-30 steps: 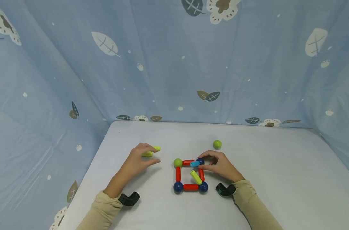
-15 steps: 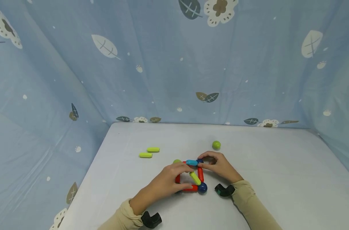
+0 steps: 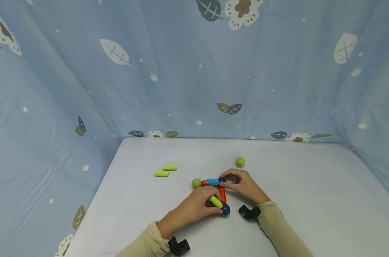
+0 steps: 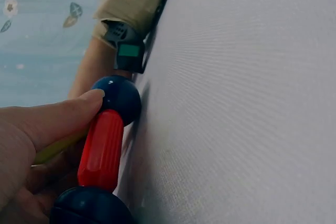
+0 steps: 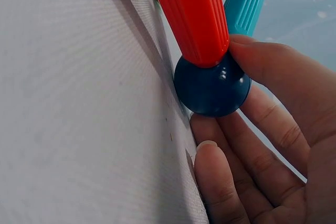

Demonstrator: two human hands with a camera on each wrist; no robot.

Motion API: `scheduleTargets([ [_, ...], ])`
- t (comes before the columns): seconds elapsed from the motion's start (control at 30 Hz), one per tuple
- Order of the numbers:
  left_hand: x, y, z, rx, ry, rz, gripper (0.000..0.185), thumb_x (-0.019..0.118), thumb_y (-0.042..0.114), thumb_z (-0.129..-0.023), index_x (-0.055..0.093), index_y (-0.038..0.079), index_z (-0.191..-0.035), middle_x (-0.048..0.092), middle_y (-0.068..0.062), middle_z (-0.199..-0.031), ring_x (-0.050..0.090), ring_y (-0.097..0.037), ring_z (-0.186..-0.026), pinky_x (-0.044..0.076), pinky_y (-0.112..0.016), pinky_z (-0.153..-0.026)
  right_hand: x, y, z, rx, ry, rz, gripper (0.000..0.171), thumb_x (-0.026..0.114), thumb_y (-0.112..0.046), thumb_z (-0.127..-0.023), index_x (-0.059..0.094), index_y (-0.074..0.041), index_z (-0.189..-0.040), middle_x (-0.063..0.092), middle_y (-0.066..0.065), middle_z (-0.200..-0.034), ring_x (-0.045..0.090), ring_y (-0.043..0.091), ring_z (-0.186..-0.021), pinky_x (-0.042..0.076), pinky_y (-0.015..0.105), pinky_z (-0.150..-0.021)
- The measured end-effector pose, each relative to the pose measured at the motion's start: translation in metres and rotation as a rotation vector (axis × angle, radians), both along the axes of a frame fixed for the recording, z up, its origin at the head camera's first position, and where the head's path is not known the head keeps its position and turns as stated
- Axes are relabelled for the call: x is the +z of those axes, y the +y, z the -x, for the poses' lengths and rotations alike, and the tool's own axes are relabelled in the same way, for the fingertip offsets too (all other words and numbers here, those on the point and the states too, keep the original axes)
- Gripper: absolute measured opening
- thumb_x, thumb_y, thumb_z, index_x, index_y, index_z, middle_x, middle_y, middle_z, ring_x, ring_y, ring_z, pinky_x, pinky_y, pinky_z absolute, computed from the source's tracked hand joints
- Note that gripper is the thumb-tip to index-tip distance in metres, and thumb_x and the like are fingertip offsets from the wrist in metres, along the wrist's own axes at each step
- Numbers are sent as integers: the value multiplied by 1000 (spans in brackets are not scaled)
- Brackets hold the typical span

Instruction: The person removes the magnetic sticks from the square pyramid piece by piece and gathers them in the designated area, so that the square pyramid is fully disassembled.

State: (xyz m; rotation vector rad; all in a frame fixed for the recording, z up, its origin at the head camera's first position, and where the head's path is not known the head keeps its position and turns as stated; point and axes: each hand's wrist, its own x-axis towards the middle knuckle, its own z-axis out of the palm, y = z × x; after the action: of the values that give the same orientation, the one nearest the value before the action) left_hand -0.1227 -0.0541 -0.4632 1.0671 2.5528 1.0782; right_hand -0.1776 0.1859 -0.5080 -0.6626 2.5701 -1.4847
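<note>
Lying nearest the person, the left hand point(image 3: 194, 207) curls its fingers round the green stick point(image 3: 216, 201), whose long axis slants from the near dark blue ball point(image 3: 225, 209) up and leftward; just beyond, the right hand point(image 3: 242, 185) pinches the far blue ball point(image 5: 212, 87) beside the light blue stick point(image 3: 212, 181); farther off lies a loose green ball point(image 3: 240, 161).

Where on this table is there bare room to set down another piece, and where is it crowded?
Bare cloth lies right of the loose green ball to the table edge, and along the far side by the curtain. Another patch lies left of the two yellow-green rods. It is crowded at the red frame, where the left hand and right hand meet.
</note>
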Motion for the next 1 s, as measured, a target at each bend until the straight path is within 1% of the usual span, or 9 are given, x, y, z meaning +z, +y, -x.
scheduleTargets([
  [0.07, -2, 0, 0, -11, 5, -4, 24, 82, 32, -88, 68, 21, -104, 70, 12, -101, 57, 6, -90, 49, -13, -81, 0, 0, 0, 0, -2, -2, 22, 80, -32, -92, 75, -26, -112, 75, -8, -113, 68, 5, -102, 57, 25, -81],
  [0.17, -3, 0, 0, -28, -9, -24, 22, 81, 31, -89, 73, 20, -106, 73, 13, -101, 60, 8, -90, 50, -13, -82, 2, 0, -1, -1, -6, -3, 22, 80, -32, -91, 75, -26, -112, 75, -7, -113, 68, 6, -102, 57, 24, -80],
  [0.33, -3, 0, 0, -42, 1, -16, 19, 79, 31, -91, 74, 20, -105, 73, 13, -99, 59, 8, -86, 49, -12, -79, 3, -1, -1, -10, -14, -9, 22, 81, -31, -91, 75, -26, -112, 75, -7, -113, 68, 5, -101, 57, 24, -80],
  [0.53, -3, -2, -1, -63, 25, 5, 18, 75, 30, -94, 76, 20, -109, 73, 11, -107, 62, 6, -99, 51, -15, -90, 3, -1, -1, -10, -13, -3, 22, 80, -30, -91, 75, -25, -112, 76, -7, -113, 68, 6, -101, 56, 24, -79],
  [0.6, -3, -2, -1, -66, 29, 12, 19, 75, 30, -95, 76, 20, -110, 73, 10, -108, 62, 6, -100, 51, -15, -90, 3, -1, -1, -10, -16, -3, 21, 80, -31, -91, 75, -26, -112, 75, -7, -113, 68, 6, -101, 56, 24, -79],
  [0.83, -3, -3, -1, -76, 44, 19, 16, 74, 29, -96, 75, 20, -109, 71, 11, -105, 60, 6, -94, 50, -12, -84, 1, -1, 0, -9, -13, -5, 22, 80, -31, -91, 75, -26, -112, 75, -7, -113, 68, 5, -102, 56, 24, -79],
  [1.0, -1, -3, -2, -70, 60, 24, 14, 74, 27, -96, 74, 21, -108, 69, 10, -104, 58, 5, -92, 48, -11, -81, 3, -1, -1, -8, -14, -5, 22, 80, -31, -91, 75, -26, -113, 75, -7, -113, 67, 5, -102, 56, 24, -79],
])
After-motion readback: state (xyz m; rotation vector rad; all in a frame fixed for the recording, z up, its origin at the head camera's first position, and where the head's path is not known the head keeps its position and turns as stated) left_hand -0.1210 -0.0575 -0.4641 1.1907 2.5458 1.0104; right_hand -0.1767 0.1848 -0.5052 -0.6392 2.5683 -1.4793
